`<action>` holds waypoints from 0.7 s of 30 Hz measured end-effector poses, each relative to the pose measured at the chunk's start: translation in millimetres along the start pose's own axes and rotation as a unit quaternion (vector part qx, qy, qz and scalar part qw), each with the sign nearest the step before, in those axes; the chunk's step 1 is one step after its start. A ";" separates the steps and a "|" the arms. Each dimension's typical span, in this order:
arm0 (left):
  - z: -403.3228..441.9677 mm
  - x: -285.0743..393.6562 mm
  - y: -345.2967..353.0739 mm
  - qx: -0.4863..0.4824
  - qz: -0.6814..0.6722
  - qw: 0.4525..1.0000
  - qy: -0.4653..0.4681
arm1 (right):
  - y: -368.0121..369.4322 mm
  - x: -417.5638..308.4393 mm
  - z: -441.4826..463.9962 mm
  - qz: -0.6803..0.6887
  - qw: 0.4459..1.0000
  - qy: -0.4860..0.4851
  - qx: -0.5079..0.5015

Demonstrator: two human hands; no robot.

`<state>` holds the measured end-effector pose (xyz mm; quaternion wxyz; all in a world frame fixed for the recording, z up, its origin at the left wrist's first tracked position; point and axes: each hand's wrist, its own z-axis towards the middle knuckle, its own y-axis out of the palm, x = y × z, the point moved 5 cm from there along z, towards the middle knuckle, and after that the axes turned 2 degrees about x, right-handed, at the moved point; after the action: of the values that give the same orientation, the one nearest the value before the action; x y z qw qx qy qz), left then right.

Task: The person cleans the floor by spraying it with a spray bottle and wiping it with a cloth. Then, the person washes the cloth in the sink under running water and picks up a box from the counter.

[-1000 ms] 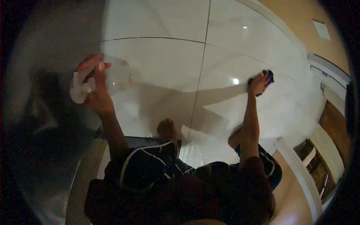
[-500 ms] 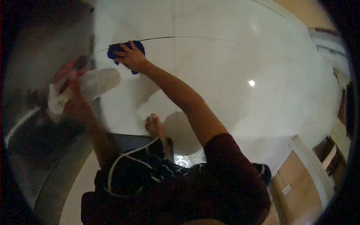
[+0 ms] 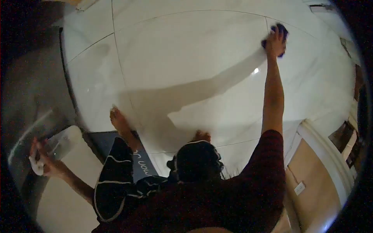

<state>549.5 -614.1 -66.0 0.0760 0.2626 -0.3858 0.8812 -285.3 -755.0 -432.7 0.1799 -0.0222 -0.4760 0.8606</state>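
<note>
At the lower left, my left hand (image 3: 44, 157) is closed round the handle of a translucent pitcher (image 3: 64, 141), held near the dark surface. My right hand (image 3: 275, 44) presses a dark blue cloth (image 3: 280, 30) on the pale tiled floor (image 3: 186, 58) at the upper right, with the arm stretched out. The cloth is bunched under and around the fingers. My bare feet rest on the floor, below the long shadow of the arm.
A grey mat (image 3: 145, 165) with white lettering lies by my legs. A dark grey surface (image 3: 35, 81) runs along the left. At the right are a white frame edge (image 3: 328, 155) and a tan wall panel with a white outlet (image 3: 299, 188).
My right hand swept the cloth left, then back far to the right. My left hand moved down and left with the pitcher. The view shifted and both feet now show.
</note>
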 end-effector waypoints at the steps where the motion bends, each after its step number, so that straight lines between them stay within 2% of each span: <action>1: -6.9 -2.9 -8.1 0.005 0.015 1.000 0.008 | -27.5 7.7 -10.3 -0.130 0.988 0.082 -0.022; 2: -13.3 -5.7 -17.4 0.008 0.029 0.999 0.020 | -21.7 -11.5 -19.4 -0.042 0.978 0.157 -0.128; 3: -17.5 -6.6 -21.3 0.005 0.060 0.997 0.044 | -14.1 -24.0 -34.3 0.046 0.943 0.230 -0.235; 5: -23.3 -13.6 -21.0 0.001 0.228 0.963 0.145 | -74.8 -122.2 -61.5 0.142 0.957 0.115 -0.225; 6: -27.2 -15.2 -19.4 0.012 0.400 0.885 0.236 | -111.2 -173.4 -73.9 0.191 0.954 0.057 -0.225; 7: -27.2 -22.0 -7.8 0.024 0.473 0.836 0.276 | -146.3 -213.3 -102.5 0.211 0.954 -0.032 -0.209; 8: -28.2 -28.0 3.4 0.030 0.483 0.824 0.293 | -180.0 -241.6 -135.5 0.227 0.947 -0.120 -0.191; 9: -26.4 -30.1 10.0 0.020 0.278 0.934 0.225 | -203.0 -248.4 -168.7 0.305 0.923 -0.115 -0.205; 10: -22.4 -26.9 9.1 0.017 0.202 0.961 0.191 | -224.7 -233.3 -195.1 0.360 0.901 -0.120 -0.209; 11: -20.5 -22.1 -2.2 0.008 0.126 0.980 0.157 | -235.6 -199.6 -212.7 0.324 0.919 -0.110 -0.196; 12: -23.8 -17.7 -16.4 -0.003 0.052 0.992 0.117 | -222.6 -158.1 -225.9 0.238 0.885 -0.003 -0.399; 13: -31.5 -11.0 -36.9 -0.012 -0.021 0.997 0.075 | -236.0 -94.8 -238.1 0.189 0.961 0.030 -0.199; 15: -44.8 -13.4 -77.7 -0.035 -0.166 0.985 -0.009 | -215.9 36.8 -254.7 0.070 0.973 0.180 -0.128; 16: -48.4 -40.3 -110.5 -0.023 -0.114 0.993 -0.015 | -202.9 95.2 -252.7 -0.020 0.955 0.275 -0.111; 17: -47.6 -70.2 -131.9 -0.005 -0.063 0.998 -0.020 | -187.4 149.0 -250.8 -0.131 0.898 0.403 -0.119; 18: -56.1 -34.9 -123.9 -0.008 0.020 1.000 0.008 | -168.7 188.8 -241.0 -0.223 0.821 0.507 -0.139; 19: -65.3 10.3 -110.5 -0.008 0.104 0.994 0.036 | -137.1 220.7 -229.8 -0.268 0.789 0.536 -0.137; 20: -73.6 28.4 -109.6 0.003 0.124 0.992 0.033 | -119.7 212.8 -187.4 -0.326 0.788 0.468 -0.229; 21: -73.9 31.7 -110.9 0.011 0.106 0.994 0.019 | -97.3 204.8 -137.5 -0.301 0.777 0.474 -0.285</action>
<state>530.0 -486.5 -20.2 -0.0137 0.2040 -0.3999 0.8935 -419.7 -528.9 -400.0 0.6176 -0.3330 -0.5364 0.4690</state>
